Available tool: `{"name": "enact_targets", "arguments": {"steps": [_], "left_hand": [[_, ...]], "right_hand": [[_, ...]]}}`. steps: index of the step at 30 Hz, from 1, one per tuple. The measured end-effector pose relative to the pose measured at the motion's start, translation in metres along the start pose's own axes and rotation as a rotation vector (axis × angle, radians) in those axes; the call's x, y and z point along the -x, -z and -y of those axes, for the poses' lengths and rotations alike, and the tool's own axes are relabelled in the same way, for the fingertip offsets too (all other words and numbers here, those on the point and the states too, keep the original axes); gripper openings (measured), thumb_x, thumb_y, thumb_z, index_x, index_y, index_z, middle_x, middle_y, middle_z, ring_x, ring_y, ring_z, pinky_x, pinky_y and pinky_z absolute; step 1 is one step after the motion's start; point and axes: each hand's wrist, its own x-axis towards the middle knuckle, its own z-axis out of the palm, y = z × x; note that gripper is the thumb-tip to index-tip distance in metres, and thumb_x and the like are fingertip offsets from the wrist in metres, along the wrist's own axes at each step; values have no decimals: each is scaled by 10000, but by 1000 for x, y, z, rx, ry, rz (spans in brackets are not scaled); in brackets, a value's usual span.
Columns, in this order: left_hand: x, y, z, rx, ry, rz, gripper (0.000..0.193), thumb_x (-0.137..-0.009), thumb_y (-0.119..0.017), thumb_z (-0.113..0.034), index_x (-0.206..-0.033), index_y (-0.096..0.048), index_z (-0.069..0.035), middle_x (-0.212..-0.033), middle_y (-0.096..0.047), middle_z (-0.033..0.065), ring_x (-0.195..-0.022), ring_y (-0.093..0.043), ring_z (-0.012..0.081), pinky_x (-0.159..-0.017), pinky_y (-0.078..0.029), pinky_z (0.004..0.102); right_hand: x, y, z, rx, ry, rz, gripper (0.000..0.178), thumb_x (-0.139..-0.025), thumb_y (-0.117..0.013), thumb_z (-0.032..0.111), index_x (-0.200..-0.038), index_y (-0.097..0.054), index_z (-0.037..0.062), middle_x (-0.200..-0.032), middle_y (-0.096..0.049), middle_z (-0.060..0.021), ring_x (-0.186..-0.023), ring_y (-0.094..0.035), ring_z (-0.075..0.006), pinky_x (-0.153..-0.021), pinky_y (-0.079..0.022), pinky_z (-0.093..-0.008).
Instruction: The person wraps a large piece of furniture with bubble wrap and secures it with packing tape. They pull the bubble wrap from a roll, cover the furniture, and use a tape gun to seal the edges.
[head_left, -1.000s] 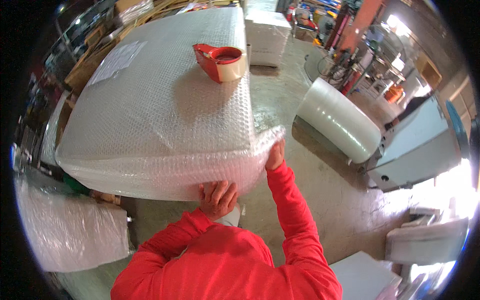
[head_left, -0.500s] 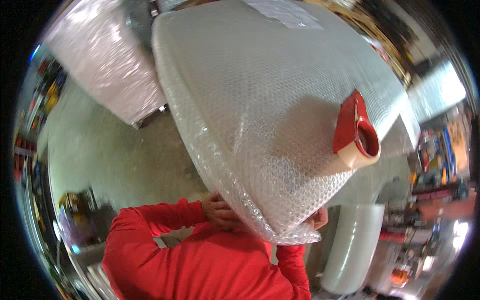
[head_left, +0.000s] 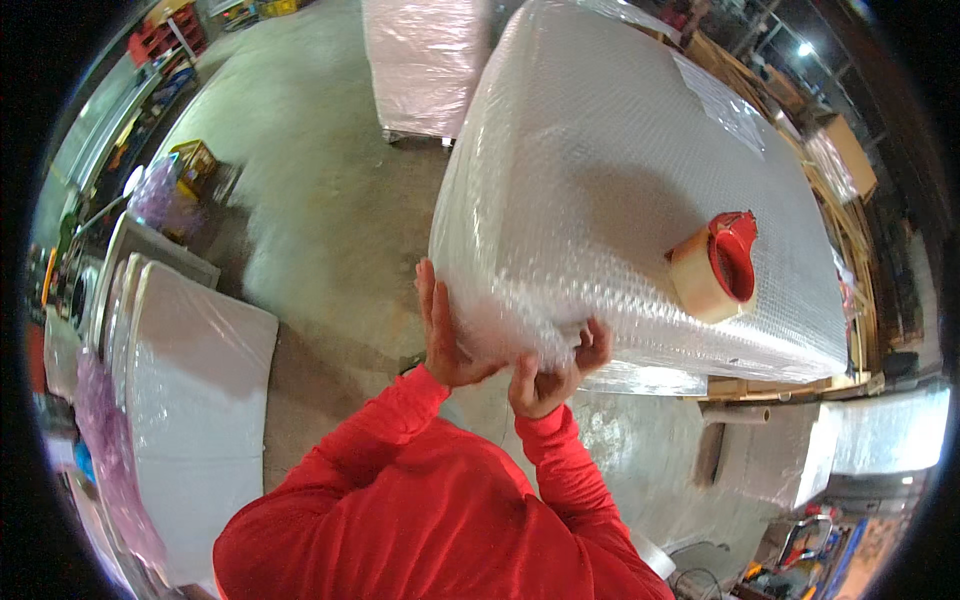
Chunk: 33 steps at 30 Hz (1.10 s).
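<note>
Bubble-wrap corner in grip of right hand, against straight-fingered left hand

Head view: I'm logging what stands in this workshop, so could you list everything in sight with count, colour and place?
bubble-wrapped package: one, whitish, centre to right
tape dispenser: one, red with tan tape, on the package
paper sheet: at least one, white, package's top, far part
wrapped stack: one, pinkish-white, top middle
white panels: several, white, lower left
crate: one, yellow, upper left
purple plastic: uncountable, purple, left
wrapped boxes: at least two, whitish, lower right
lamp: one, white, upper right
rim clutter: too small to count
sleeves: two, red, lower middle
left hand: one, bare, against the package's side
right hand: one, bare, at its near corner
</note>
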Motion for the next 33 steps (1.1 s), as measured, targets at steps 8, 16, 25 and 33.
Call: {"name": "enact_targets", "arguments": {"steps": [8,16,25,33], "left_hand": [[15,-39,-7,-149,80,-263,1356,-614,-815,-734,-1599,-134,-97,-1603,-90,351,-1464,-186,530,-1142,-241,650],[29,-55,-30,-265,30,-303,1175,-788,-763,-596,-1598,-86,-80,-1605,-62,346,-1477,-149,516,-1158,-208,641],[33,-84,-29,-432,74,-377,1172,-752,-824,-426,-1594,-66,-128,-1588,-56,392,-1459,-130,587,-1130,-148,716],[40,-79,-34,-440,127,-264,1132,-702,-801,-177,-1573,-82,-96,-1585,12,403,-1464,-47,605,-1147,-104,709]], "right_hand": [[-46,11,20,218,292,136,161,-897,-690,240,-924,-642,88,-1207,-550,-213,-1122,-506,-361,-937,-352,-490],[-51,17,20,66,188,215,178,-867,-714,175,-986,-691,45,-1133,-576,-179,-1063,-527,-351,-931,-381,-487],[-54,17,15,-64,114,247,206,-864,-723,152,-1019,-673,25,-1166,-581,-219,-1097,-536,-360,-957,-416,-476],[-103,164,100,-355,371,-72,290,-931,-648,253,-1149,-630,63,-1029,-602,-149,-958,-527,-277,-830,-401,-423]]}}
